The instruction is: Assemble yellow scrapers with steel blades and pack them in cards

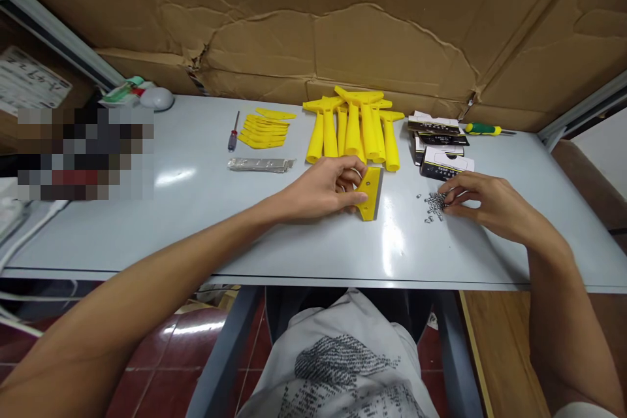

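Head view: my left hand pinched the scraper between thumb and fingers, about midway along the bench, between its near edge and the handles heaped by the far edge. My right hand was narrow, fingertips bunched at the screws toward the right edge; I could not tell whether they gripped one.

The blade faced right, away from my left fingers, yet it might nick my right hand if that crossed carelessly. The pinch looked light, so a push off-centre could twist the scraper loose. A few screws lay apart from the pile; a clumsy sweep could send more over the near edge. The handles overlapped loosely, and a knock from my left knuckles, just in front, could set them sliding.
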Demonstrator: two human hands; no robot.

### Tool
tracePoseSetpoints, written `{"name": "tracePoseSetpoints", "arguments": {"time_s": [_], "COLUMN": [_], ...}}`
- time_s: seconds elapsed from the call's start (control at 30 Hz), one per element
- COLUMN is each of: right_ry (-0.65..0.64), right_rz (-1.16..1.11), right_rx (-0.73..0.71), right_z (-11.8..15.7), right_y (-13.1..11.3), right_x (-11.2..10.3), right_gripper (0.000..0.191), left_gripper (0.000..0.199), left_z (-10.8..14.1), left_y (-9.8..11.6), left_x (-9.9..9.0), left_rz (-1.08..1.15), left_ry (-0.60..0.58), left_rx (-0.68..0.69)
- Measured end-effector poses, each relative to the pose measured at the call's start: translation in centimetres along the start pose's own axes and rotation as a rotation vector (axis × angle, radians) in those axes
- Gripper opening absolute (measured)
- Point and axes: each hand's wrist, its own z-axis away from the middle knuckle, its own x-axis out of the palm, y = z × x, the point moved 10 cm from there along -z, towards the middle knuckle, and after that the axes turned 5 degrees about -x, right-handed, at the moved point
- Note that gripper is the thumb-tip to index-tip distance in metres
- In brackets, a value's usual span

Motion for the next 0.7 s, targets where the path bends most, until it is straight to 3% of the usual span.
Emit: {"name": "tracePoseSetpoints", "arguments": {"time_s": [0.2, 0.33, 0.5, 0.7], "right_ry": [0.131, 0.126, 0.151, 0.298], "right_rz": [0.072, 0.147, 0.133, 0.185], "right_rx": [-0.144, -0.156, -0.115, -0.098], "right_z": [2.2, 3.9, 5.0, 5.2], "right_y": [-2.2, -3.7, -3.5, -2.4], "right_x": [-1.2, 0.1, 1.4, -1.4], "right_gripper": [0.018, 0.019, 0.027, 0.022], "left_gripper": [0.029, 0.027, 0.027, 0.028], "left_z": [0.0, 0.0, -0.1, -0.1], "left_y": [-0.1, -0.1, -0.1, -0.2], "left_x": [0.0, 0.1, 0.1, 0.1], "left_rz": [0.039, 0.051, 0.067, 0.082], "left_ry": [0.003, 0.005, 0.003, 0.000], "left_rx": [-0.039, -0.044, -0.048, -0.063]}}
